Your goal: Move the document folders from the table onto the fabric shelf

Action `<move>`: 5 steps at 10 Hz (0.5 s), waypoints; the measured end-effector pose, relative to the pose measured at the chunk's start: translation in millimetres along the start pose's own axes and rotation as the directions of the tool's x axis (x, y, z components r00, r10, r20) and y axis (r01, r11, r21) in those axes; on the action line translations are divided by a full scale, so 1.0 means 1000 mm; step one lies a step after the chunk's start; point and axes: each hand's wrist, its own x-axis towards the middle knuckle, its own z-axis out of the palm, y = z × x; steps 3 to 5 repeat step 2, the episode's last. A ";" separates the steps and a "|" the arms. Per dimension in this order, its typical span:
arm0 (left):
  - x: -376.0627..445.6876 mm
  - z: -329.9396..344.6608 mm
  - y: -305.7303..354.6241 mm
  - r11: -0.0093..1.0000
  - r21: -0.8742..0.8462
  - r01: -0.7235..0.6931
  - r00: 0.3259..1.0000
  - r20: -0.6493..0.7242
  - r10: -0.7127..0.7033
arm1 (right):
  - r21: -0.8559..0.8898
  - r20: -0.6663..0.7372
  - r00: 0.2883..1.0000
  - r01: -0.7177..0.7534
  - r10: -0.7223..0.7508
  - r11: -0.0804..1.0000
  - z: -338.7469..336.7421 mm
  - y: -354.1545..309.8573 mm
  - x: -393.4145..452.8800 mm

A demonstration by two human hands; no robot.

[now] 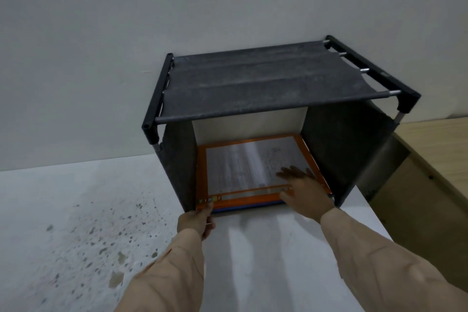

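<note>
A dark grey fabric shelf [253,83] with a black frame stands on the white table against the wall. An orange document folder [240,167] with a printed sheet showing through its cover lies flat on the shelf's lower level. A blue edge [248,208] of another folder peeks out beneath its front. My left hand [196,220] holds the orange folder's front left corner, fingers curled at the edge. My right hand [302,189] lies flat on the folder's front right part, fingers spread and straight.
The white table [76,235] is speckled with dark stains on its left half. A wooden cabinet or desk [435,172] stands to the right, lower than the table edge. The plain wall [126,33] is right behind the shelf.
</note>
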 end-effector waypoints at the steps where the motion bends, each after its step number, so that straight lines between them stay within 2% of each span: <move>1: -0.010 -0.010 0.004 0.995 0.098 -0.029 1.000 0.001 0.029 | 0.011 -0.025 1.000 0.001 -0.001 1.000 -0.010 -0.010 -0.008; 2: -0.017 -0.023 0.005 0.964 0.243 -0.113 0.992 -0.026 0.123 | -0.007 -0.037 0.999 0.005 -0.005 1.000 -0.016 -0.018 -0.013; 5: -0.017 -0.023 0.005 0.964 0.243 -0.113 0.992 -0.026 0.123 | -0.007 -0.037 0.999 0.005 -0.005 1.000 -0.016 -0.018 -0.013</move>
